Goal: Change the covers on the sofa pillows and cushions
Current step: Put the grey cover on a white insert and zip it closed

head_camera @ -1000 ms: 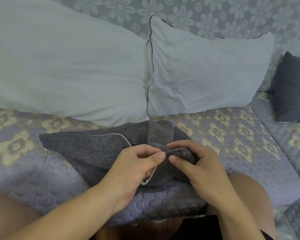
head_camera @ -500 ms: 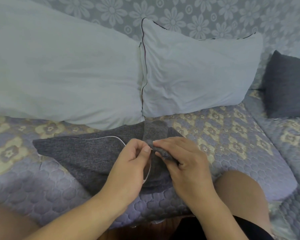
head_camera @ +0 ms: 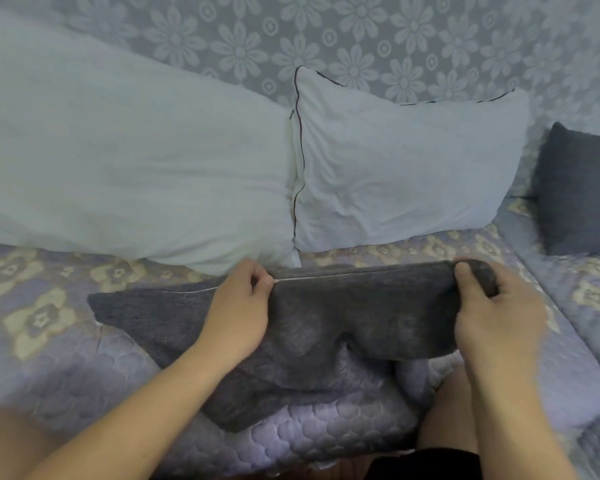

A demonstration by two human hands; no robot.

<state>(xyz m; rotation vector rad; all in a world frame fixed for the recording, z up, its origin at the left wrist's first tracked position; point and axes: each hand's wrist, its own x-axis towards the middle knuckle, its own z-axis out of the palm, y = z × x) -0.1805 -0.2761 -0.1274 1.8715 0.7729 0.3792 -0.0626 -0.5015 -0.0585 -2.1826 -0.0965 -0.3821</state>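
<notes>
Floral wall, quilted sofa (purple)

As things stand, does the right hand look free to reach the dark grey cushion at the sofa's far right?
Probably not yet: the right hand is clamped on the dark grey fabric cover. Otherwise the way to the dark grey cushion looks open.

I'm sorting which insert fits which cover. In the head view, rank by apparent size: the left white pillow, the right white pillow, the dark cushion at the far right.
1. Left white pillow, largest, though cut off by the frame.
2. Right white pillow.
3. Dark cushion, smallest; partly out of frame, so true size is unsure.
</notes>
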